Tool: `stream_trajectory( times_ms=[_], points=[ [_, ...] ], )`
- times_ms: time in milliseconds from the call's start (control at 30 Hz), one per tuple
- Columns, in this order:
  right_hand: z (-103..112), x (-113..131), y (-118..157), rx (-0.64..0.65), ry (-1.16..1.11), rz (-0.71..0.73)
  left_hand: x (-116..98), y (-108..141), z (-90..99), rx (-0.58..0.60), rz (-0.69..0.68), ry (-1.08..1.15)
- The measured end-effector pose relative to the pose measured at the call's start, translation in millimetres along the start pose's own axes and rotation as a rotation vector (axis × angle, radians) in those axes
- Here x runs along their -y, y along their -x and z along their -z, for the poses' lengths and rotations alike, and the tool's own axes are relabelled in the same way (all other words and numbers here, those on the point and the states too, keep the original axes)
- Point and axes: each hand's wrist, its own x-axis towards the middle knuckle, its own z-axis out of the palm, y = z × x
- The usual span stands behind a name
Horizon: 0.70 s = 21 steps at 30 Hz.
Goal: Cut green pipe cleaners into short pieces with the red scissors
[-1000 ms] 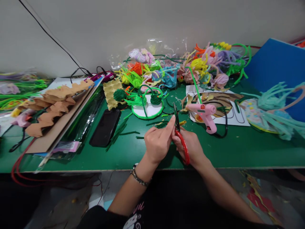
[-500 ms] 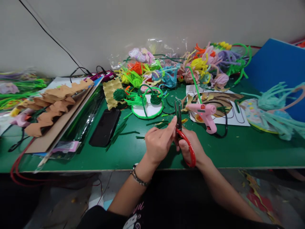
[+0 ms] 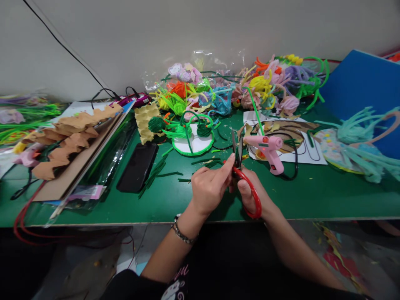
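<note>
One pair of scissors (image 3: pixel 252 187), one phone (image 3: pixel 137 167)

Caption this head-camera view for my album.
Right hand holding open scissors, left hand close beside, pink glue gun nearby.
</note>
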Motion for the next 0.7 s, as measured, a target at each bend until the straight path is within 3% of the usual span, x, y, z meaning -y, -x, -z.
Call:
stream_trajectory(
  times_ms=[400, 700],
  points=[
    [4.4, -1.0, 2.4, 0.024, 0.029, -0.123, 0.2, 0.8, -1.6, -0.009, 0.015, -0.007],
    [2.5, -1.0, 7.1, -0.018, -0.108, -0.206, -1.7, -1.9, 0.2, -0.015, 0.032, -0.016]
  ],
)
